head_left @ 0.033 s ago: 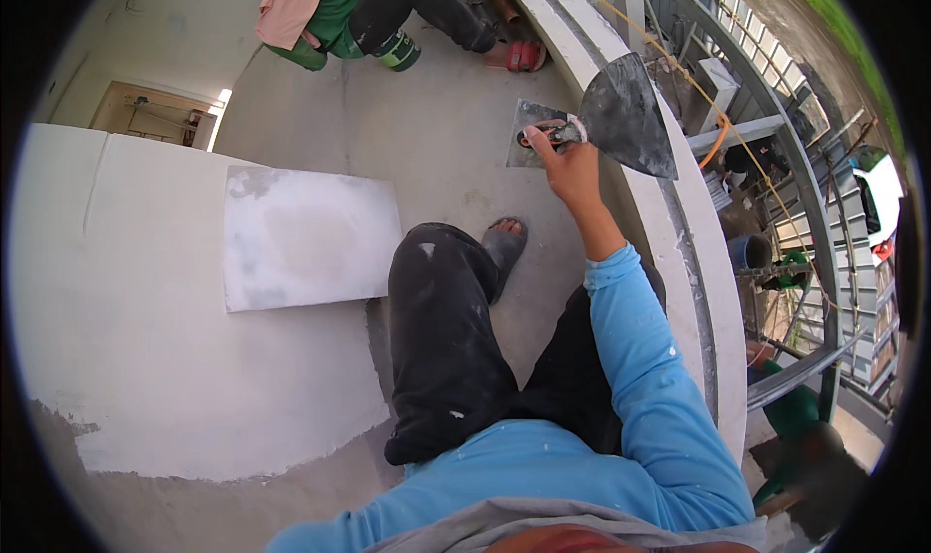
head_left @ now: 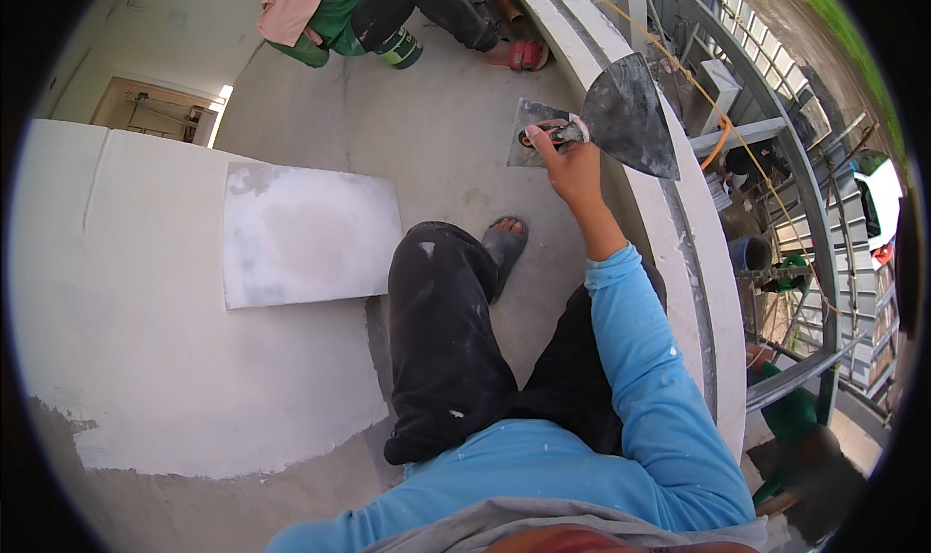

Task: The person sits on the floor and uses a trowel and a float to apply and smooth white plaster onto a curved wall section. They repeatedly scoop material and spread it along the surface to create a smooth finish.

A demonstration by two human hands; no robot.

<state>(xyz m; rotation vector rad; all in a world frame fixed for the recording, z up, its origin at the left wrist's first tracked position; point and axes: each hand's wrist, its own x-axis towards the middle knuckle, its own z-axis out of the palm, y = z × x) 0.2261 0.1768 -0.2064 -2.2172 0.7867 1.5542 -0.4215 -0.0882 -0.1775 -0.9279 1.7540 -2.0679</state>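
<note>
My right hand (head_left: 576, 173) is closed around the handle of a wide, fan-shaped putty knife (head_left: 635, 117), held out in front of me at the right. Its dark blade is smeared with pale residue and hangs over the low parapet (head_left: 632, 209). A second, squarish grey blade (head_left: 527, 117) sticks out on the left side of the same hand. Whether that blade's handle is in my grip too is hard to see. My left hand is out of the picture; only the blue sleeve on that side shows at the lower edge.
A white rectangular board or block top (head_left: 310, 233) stands at my left against a white-coated surface (head_left: 184, 379). Ahead sits another person (head_left: 339, 10) beside a green bucket (head_left: 400, 49). Beyond the parapet are a metal frame (head_left: 819, 194), a yellow rope (head_left: 684, 68) and scaffolding.
</note>
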